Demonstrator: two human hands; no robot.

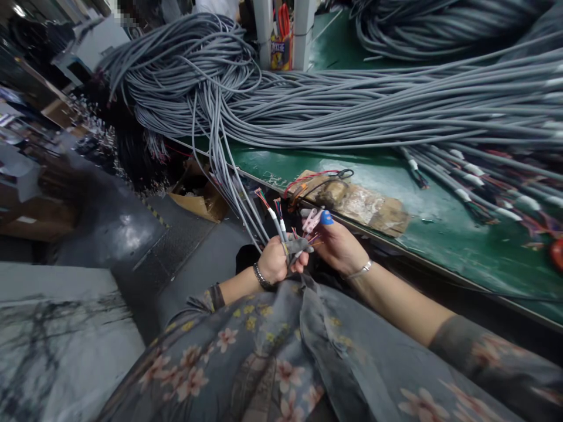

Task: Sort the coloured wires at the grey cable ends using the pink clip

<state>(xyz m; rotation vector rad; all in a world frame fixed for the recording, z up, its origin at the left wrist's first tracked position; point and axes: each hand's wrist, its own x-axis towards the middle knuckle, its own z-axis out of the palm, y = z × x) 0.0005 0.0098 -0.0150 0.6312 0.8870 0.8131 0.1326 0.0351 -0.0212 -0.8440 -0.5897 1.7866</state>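
Note:
My left hand (pixel 275 259) is closed around several grey cables (pixel 237 202) at their ends. Their white-banded ends (pixel 273 214) stick up past my fingers, with thin coloured wires fanning out. A grey covering wraps one or more fingertips of this hand. Close on its right, my right hand (pixel 336 246) has blue tape (pixel 326 217) on its thumb. Its thumb and fingers pinch a small pink clip-like tool (pixel 311 221), just above the loose wires; the tool's exact kind is unclear. My other right fingers are partly hidden.
Grey cable bundles (pixel 308 108) lie across the green table (pixel 272 164). A worn cardboard-like block (pixel 365 205) with red and black leads sits at the table edge. Stripped cable ends (pixel 472 179) spread at right. An open cardboard box (pixel 197 202) stands below, left.

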